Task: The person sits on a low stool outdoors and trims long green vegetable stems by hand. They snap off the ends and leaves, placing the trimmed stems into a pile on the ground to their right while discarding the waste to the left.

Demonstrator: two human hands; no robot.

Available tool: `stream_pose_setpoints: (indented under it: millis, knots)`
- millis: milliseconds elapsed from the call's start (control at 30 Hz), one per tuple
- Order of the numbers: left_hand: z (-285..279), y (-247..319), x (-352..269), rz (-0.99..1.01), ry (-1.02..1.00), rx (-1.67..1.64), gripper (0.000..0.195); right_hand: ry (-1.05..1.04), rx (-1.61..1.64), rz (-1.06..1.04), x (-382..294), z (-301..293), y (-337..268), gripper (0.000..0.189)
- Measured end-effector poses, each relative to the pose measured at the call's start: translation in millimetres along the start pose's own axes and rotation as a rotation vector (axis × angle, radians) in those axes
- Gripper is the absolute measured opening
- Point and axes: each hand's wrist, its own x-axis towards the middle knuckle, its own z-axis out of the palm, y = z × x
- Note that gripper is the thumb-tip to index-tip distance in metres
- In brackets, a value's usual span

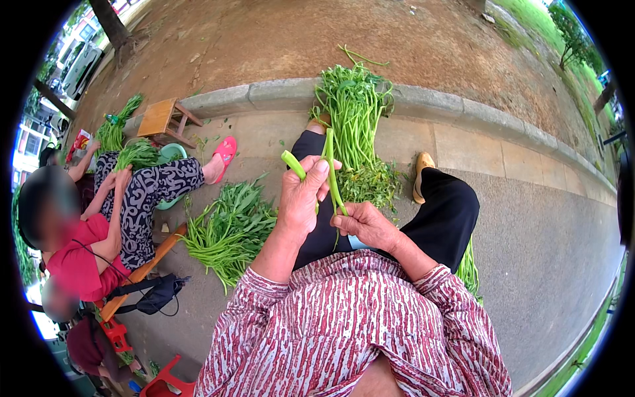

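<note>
My left hand (306,191) is closed around thick green vegetable stems (293,165), raised above my lap. My right hand (366,223) pinches the lower end of a pale green stem (333,183) between thumb and fingers; that stem's upper part rests against my left fingers. Beyond my hands a long bundle of leafy greens (350,121), probably water spinach, lies across the paving with its leaves on the kerb. Loose leaves (372,184) are heaped at its near end. Another pile of greens (235,223) lies on the ground to my left.
A person in red (92,253) sits at the left on a wooden bench (144,275), holding greens. Near that person stand a wooden stool (158,118) and a green basin (172,151). A stone kerb (278,94) runs across ahead. A red plastic stool (166,382) is at lower left.
</note>
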Motion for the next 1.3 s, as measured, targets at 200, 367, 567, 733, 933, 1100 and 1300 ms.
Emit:
stream_pose_setpoints:
  millis: [200, 367, 567, 733, 933, 1100, 1300]
  knots:
    - [16.2, 1.4, -4.0, -0.012, 0.04, -0.064, 0.032, -0.026, -0.037, 0.018, 2.9, -0.8, 5.9, 0.024]
    - [6.0, -9.6, -3.7, -0.068, -0.124, -0.285, 0.035, -0.08, -0.173, 0.044, 5.0, -4.2, 4.3, 0.025]
    - [8.6, -7.3, -5.4, 0.014, -0.086, -0.015, 0.023, 0.043, -0.357, -0.174, -0.7, -7.3, -8.1, 0.026]
    - [5.5, -8.2, -5.8, 0.068, -0.045, 0.078, 0.025, 0.273, -0.4, -0.302, -4.1, -30.4, -25.8, 0.033]
    - [12.6, 0.0, -11.8, 0.022, -0.112, 0.097, 0.026, 0.357, -0.238, -0.384, -3.1, -32.2, -76.5, 0.025]
    - [6.3, 0.9, -9.7, -0.015, -0.265, 0.136, 0.022, 0.272, -0.101, -0.455, 0.6, -37.2, -82.3, 0.024]
    - [12.3, -8.2, -11.0, -0.01, -0.406, 0.161, 0.016, 0.097, -0.062, -0.502, -2.0, -33.7, -86.5, 0.023]
